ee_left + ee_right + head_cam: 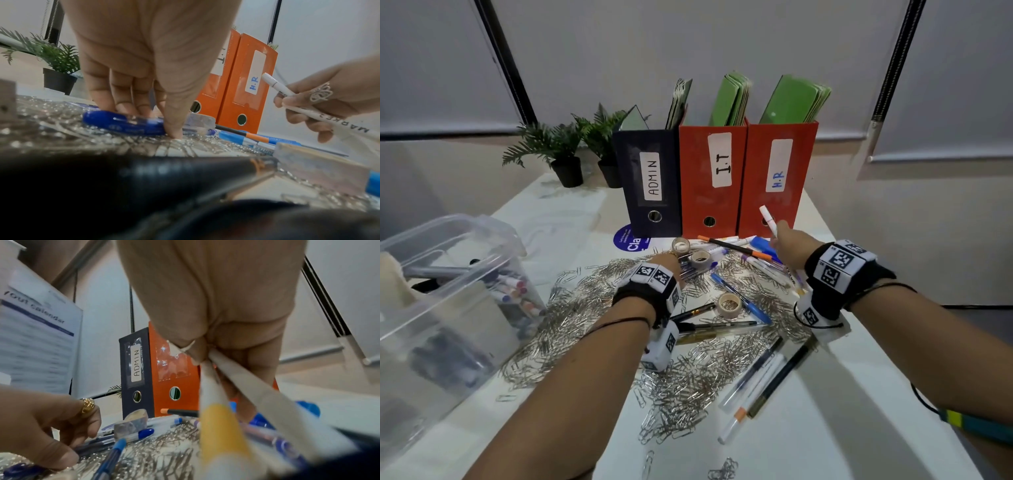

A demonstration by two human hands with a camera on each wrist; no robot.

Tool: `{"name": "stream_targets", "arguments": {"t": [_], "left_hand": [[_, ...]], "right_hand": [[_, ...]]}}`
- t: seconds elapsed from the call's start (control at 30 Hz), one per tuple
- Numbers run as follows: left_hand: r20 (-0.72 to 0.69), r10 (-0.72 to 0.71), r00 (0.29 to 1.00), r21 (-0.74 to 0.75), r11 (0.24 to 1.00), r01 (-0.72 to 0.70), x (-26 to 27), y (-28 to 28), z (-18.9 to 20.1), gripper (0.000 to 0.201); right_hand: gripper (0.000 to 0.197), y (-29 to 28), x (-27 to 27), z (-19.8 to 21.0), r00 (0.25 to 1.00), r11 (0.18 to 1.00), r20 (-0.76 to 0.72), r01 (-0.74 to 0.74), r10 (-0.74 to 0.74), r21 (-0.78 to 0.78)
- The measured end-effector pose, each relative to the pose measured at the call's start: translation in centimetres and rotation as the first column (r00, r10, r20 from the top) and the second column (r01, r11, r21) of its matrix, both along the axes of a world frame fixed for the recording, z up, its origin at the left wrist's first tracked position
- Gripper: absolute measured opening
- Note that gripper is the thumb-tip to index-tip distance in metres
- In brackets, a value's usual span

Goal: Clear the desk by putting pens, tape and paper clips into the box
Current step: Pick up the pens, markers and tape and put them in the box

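Observation:
My left hand (671,262) reaches down into the pile, thumb and fingers pinching a blue pen (121,122) that lies on the paper clips (585,308). My right hand (784,241) grips white markers (242,378); one marker (767,217) sticks up past the fingers and another carries a yellow band (220,426). Tape rolls (680,245) (700,259) (728,304) sit among loose pens (743,298). The clear plastic box (458,236) stands open at the left with pens and markers inside.
Three upright file boxes marked ADMIN (650,178), I.T (712,178) and H.R (777,178) close off the back. Two potted plants (566,154) stand at back left. More pens (767,373) lie near front right, close to the table's right edge (893,342).

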State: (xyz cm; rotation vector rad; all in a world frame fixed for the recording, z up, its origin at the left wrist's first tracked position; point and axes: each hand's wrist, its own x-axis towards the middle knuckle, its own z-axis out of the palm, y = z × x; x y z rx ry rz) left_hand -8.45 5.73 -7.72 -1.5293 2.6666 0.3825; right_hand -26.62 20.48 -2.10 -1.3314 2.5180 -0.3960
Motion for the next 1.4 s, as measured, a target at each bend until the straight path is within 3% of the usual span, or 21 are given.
{"name": "stream_targets", "arguments": {"t": [0.1,0.3,0.37,0.47,0.67,0.8,0.93,1.03,1.1,1.4], "left_hand": [[-0.007,-0.026,1.000,0.007,1.000,0.026,0.3,0.5,0.3,0.022],[-0.002,-0.032,0.999,0.007,0.999,0.032,0.4,0.2,0.5,0.033],[0.003,-0.041,0.999,0.004,0.999,0.041,0.3,0.1,0.5,0.035],[-0.003,-0.053,0.999,0.022,0.998,0.053,0.1,-0.1,1.0,0.038],[-0.031,-0.055,0.998,-0.051,0.997,0.053,-2.1,-0.6,4.1,0.029],[-0.037,-0.131,0.991,-0.033,0.991,0.130,-3.6,-1.4,4.3,0.027],[-0.004,-0.203,0.979,-0.021,0.979,0.203,-5.2,-1.1,4.3,0.022],[0.006,-0.242,0.970,-0.070,0.968,0.242,-5.9,-1.3,4.1,0.017],[0.028,-0.262,0.965,-0.076,0.962,0.263,-6.1,-1.3,4.1,0.016],[0.139,-0.239,0.961,-0.070,0.966,0.251,-6.0,-0.6,4.4,0.022]], "right_hand": [[0.042,-1.0,0.1,-0.7,0.998,0.999,0.067,-0.012,0.014,-0.040],[0.025,-1.5,0.4,-0.8,0.992,0.992,-0.024,-0.119,0.120,0.044],[0.020,-1.6,0.4,-0.5,0.993,0.991,-0.071,-0.090,0.098,0.103],[0.034,-1.5,0.3,-0.4,0.991,0.989,-0.135,-0.003,0.024,0.148],[0.008,-1.8,0.5,-0.6,0.986,0.976,-0.166,0.021,0.016,0.217],[0.021,-2.3,-0.1,-0.7,0.984,0.969,-0.166,-0.018,0.060,0.245],[0.008,-2.6,-0.5,-0.8,0.985,0.968,-0.154,-0.038,0.078,0.247],[0.029,-2.9,-1.3,-1.0,0.995,0.980,-0.099,0.001,0.019,0.199],[0.032,-3.1,-1.7,-1.1,0.999,0.985,-0.048,-0.003,0.011,0.174],[0.039,-2.7,-1.5,0.6,1.000,0.996,-0.001,0.002,-0.002,0.090]]}}
